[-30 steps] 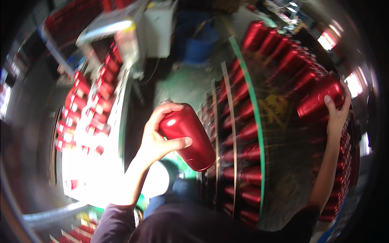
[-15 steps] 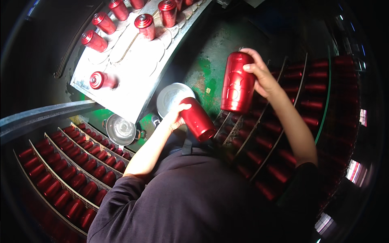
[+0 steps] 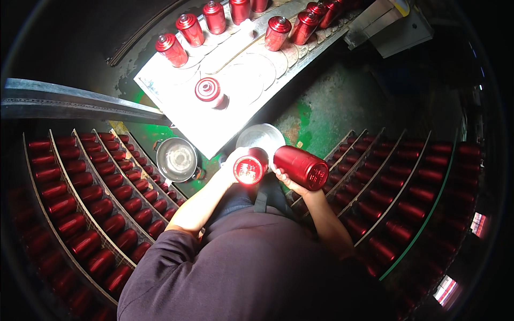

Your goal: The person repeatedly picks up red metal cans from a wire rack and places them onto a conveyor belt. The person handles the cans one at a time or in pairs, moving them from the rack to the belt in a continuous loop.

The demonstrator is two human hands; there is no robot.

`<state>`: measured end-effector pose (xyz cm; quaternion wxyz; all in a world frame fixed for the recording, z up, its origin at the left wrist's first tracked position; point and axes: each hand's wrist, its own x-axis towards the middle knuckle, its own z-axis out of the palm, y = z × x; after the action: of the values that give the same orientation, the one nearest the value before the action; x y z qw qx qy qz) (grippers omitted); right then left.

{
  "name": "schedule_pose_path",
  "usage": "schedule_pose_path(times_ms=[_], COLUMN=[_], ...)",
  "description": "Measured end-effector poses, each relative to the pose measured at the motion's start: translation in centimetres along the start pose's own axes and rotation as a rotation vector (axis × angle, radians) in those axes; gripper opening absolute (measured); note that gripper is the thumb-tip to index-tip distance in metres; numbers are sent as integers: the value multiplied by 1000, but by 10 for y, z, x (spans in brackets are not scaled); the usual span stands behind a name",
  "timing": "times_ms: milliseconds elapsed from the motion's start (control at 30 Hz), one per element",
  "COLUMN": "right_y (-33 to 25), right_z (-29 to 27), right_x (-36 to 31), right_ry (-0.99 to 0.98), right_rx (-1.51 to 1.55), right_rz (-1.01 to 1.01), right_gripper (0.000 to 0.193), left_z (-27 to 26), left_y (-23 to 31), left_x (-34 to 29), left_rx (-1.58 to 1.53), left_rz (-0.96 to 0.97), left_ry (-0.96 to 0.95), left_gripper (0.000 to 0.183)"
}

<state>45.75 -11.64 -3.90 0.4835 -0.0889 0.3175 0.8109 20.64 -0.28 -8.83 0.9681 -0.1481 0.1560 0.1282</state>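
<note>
One red canister [image 3: 250, 167] is resting in your left hand [image 3: 230, 165], and a second red canister [image 3: 305, 166] is lying in your right hand [image 3: 292, 184]. Your left fingers are gripping the first from its left side, spreading about as wide as its body, though most of their length is hiding behind it. That canister is turning its round, marked base up toward you. Your right fingers are curling under the near side of the second, gripping it close to its left end; it is slanting, its base facing down to the right. You are holding both just beside each other, near the closest corner of the white table [image 3: 206, 128]. A lone canister [image 3: 208, 90] is standing inward from the table's near-left edge, while a left row [image 3: 190, 31] is lining the far-left edge and a right row [image 3: 278, 35] the right edge. A pale basin [image 3: 265, 138] is sitting by that corner, below the right edge, and a metal pot [image 3: 176, 159] is sitting off the near-left edge.
</note>
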Motion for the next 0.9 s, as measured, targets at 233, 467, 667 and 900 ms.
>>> schedule_pose_path(times_ms=[233,467,667,900], right_y=[-13,-19,-65,-124], right_z=[-14,32,134,257], right_x=[3,15,49,149], right_ry=[15,66,289,502], right_rx=[100,-400,-1093,-2062], right_rz=[46,-142,-994,-1736], right_gripper=[83,68,47,71], left_z=[-5,40,106,117], left_y=[1,18,79,109], left_x=[-17,-55,-98,-46], left_rx=[695,420,1026,2219], left_rz=[193,481,1010,1264], left_ry=[56,267,527,1103], left_gripper=[43,38,64,47])
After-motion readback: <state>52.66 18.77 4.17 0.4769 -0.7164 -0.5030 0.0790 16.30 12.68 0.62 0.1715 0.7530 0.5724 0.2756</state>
